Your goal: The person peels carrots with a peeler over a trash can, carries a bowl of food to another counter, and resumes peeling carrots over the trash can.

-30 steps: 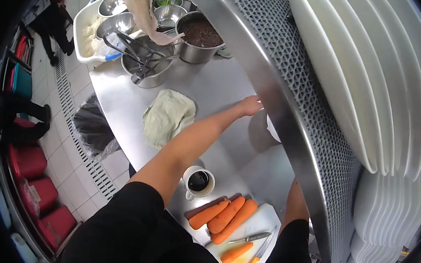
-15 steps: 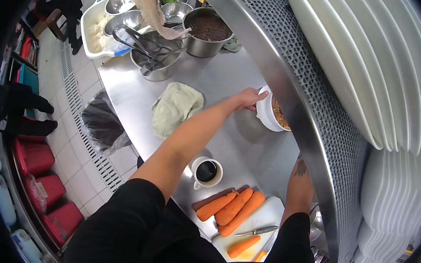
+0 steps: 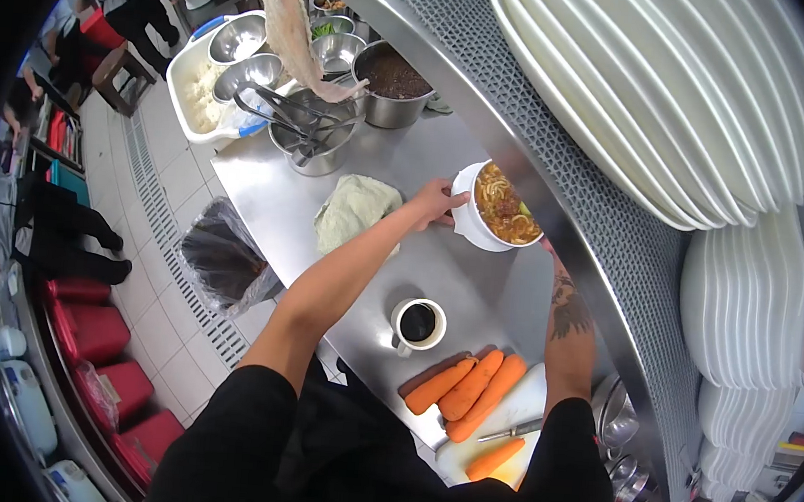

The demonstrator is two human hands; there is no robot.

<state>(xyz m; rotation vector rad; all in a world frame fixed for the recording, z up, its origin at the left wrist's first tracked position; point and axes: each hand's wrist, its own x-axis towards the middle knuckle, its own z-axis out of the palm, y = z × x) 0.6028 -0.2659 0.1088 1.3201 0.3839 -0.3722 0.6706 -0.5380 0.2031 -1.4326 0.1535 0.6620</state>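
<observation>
A white bowl [image 3: 469, 222] of noodles in reddish-brown broth is held over the steel counter, partly covered by the shelf edge. My left hand [image 3: 437, 204] is closed on its left side, thumb at the rim. At the bowl's lower right rim is my right hand [image 3: 548, 247], mostly hidden by the shelf; a small part of it shows against the bowl. Near my left forearm lies a pale green cloth [image 3: 356, 212]. Below the bowl stands a white mug [image 3: 418, 324] with dark liquid. Several carrots [image 3: 472, 386] and a knife [image 3: 509, 431] lie by a white cutting board [image 3: 532, 393].
Overhead, a perforated metal shelf [image 3: 559, 169] carries stacked white plates [image 3: 622, 89]. At the counter's far end are a pot of dark sauce [image 3: 391, 85], a bowl of utensils [image 3: 320, 155] and a rice tub [image 3: 188, 93]. A lined bin [image 3: 226, 261] stands left; people stand beyond it.
The bowl has moved left, out from under the shelf, showing more of its noodles. My left hand has moved with it. The view has shifted slightly.
</observation>
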